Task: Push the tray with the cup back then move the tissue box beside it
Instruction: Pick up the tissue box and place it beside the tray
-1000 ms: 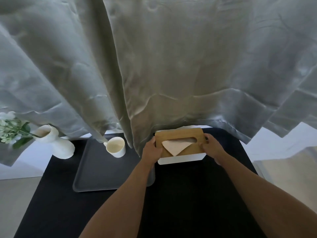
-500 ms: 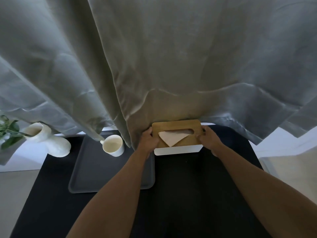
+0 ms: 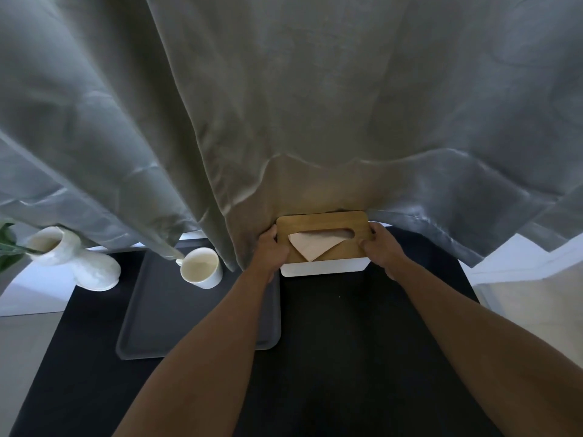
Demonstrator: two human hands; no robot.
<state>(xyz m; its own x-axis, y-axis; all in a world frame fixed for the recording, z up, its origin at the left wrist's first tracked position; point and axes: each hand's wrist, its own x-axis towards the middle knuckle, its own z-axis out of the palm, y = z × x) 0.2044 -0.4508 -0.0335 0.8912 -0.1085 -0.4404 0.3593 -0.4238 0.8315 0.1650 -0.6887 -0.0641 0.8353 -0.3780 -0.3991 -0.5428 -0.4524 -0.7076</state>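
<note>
Black table (image 3: 347, 342): both hands clasp tissue box (image 3: 325, 269) ends, seemingly firmly.

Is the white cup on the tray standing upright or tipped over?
Upright. The cup stands on its base at the tray's far end, its round open mouth facing up.

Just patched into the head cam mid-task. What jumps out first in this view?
A big grey curtain fills the upper frame, draping onto the table's back edge. Below it at centre, the left hand and right hand grip the ends of the wooden-lidded tissue box. To its left sits the grey tray with a white cup.
</note>
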